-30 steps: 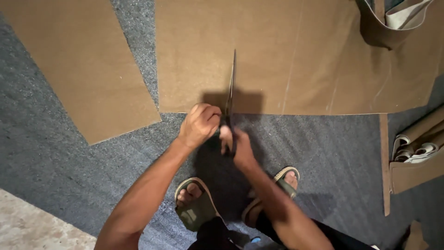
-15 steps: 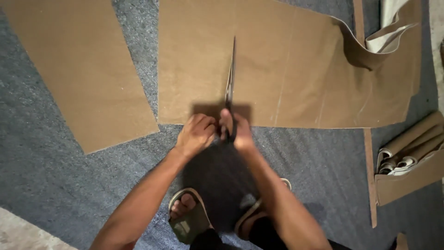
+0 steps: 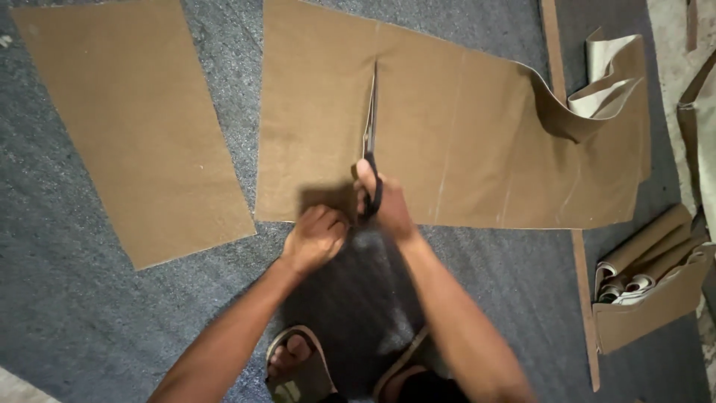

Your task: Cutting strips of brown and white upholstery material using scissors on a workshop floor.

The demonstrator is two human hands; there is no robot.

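A grey carpet [image 3: 89,313] is covered by a large brown sheet [image 3: 477,149], flat at centre, with a separate brown piece [image 3: 134,127] lying to its left. Black scissors [image 3: 370,142] are gripped in the right hand [image 3: 384,201], blades running up into the sheet. The sheet's near edge is pressed by the curled left hand [image 3: 317,237].

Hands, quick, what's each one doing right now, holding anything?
Left hand: closed in a loose fist, resting on the near edge of the brown sheet.
Right hand: fingers through the handles of the scissors, holding them.
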